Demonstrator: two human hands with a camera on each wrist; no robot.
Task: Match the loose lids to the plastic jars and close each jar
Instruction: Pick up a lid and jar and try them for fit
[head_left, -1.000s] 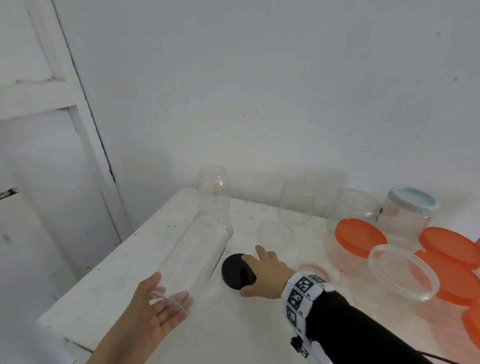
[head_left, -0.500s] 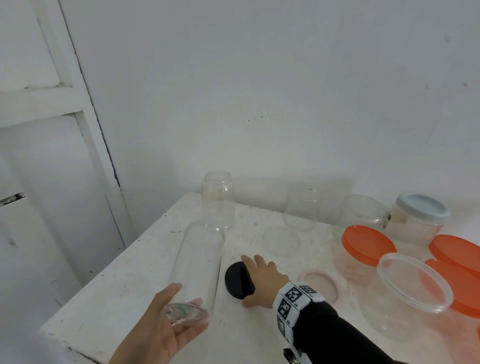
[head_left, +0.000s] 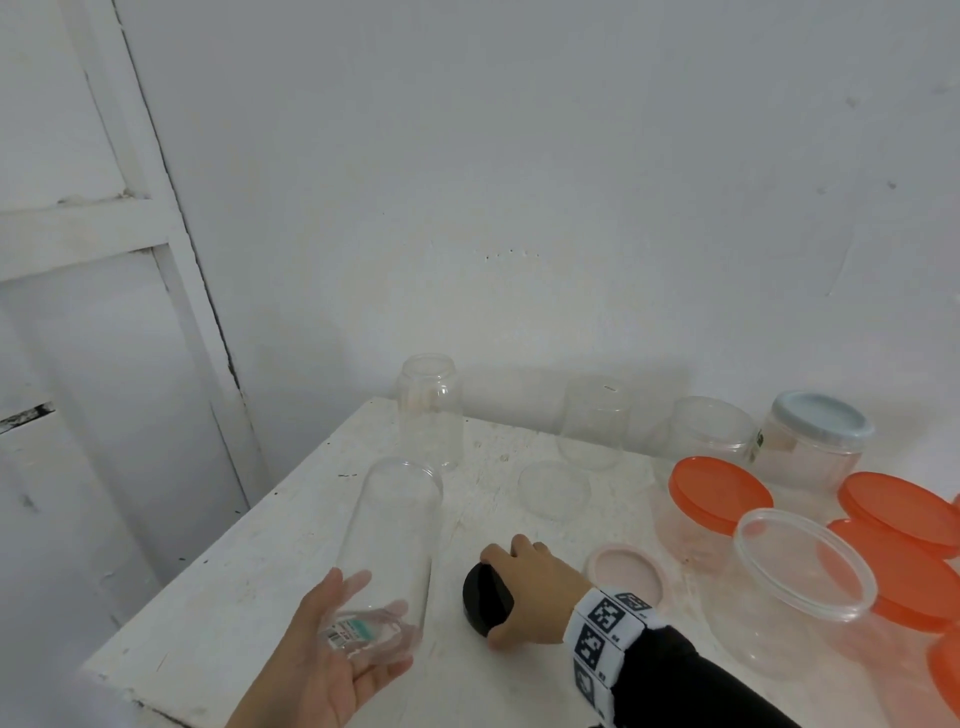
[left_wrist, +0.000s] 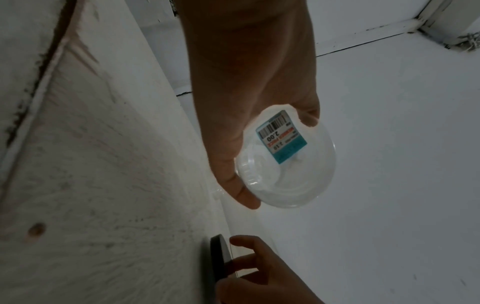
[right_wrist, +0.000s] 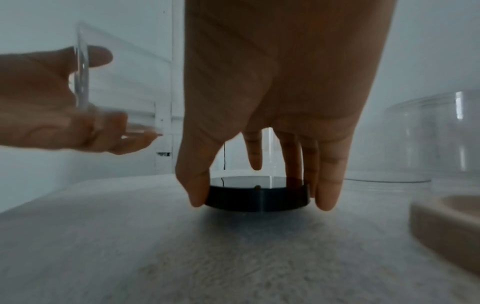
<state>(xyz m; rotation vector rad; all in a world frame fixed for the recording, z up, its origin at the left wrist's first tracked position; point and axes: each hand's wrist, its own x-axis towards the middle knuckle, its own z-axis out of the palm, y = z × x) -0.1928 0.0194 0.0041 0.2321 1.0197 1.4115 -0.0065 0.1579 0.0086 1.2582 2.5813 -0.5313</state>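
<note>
The left hand (head_left: 317, 660) is cradling the labelled base of the tall clear jar (head_left: 389, 540), tilted above the white surface (head_left: 249, 587), fingers curled around it, while the right hand (head_left: 535, 592) is pinching the black lid (head_left: 485, 597) lying on that surface just beside the jar.

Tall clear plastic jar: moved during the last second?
Yes. The tall clear plastic jar swung its mouth leftward, judged against the small clear jar standing at the back.
</note>
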